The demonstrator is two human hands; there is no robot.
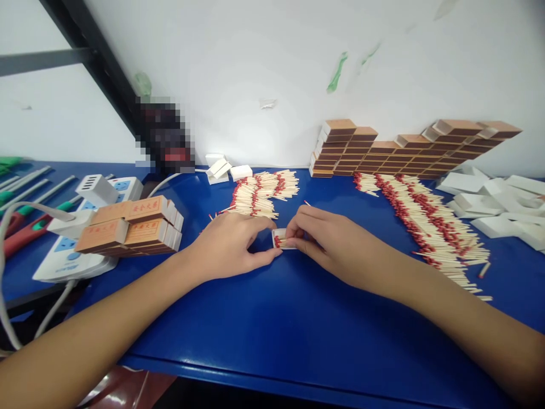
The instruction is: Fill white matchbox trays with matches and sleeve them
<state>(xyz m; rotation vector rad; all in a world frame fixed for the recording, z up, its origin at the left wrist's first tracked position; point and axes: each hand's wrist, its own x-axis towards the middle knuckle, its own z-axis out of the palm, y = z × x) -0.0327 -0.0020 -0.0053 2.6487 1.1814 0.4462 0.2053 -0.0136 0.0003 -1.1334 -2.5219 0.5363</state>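
Note:
A small white matchbox tray (275, 232) sits low over the blue table, with several red-tipped matches (281, 242) lying in it. My left hand (234, 244) grips the tray's left end between thumb and forefinger. The fingers of my right hand (332, 236) are pinched together inside the tray, on the matches, and cover its right part. One loose match (307, 203) shows just behind the right hand. Beyond my left hand spreads a pile of matches (259, 193). A longer heap of matches (426, 221) lies to the right of my right hand.
Stacked matchboxes (383, 153) line the wall. White empty trays (502, 204) lie at the far right, a few more trays (221, 167) at the back left. Orange-topped matchboxes (131, 227) rest by a power strip (55, 258) with cables. Red-and-green-handled tools (32, 233) lie far left.

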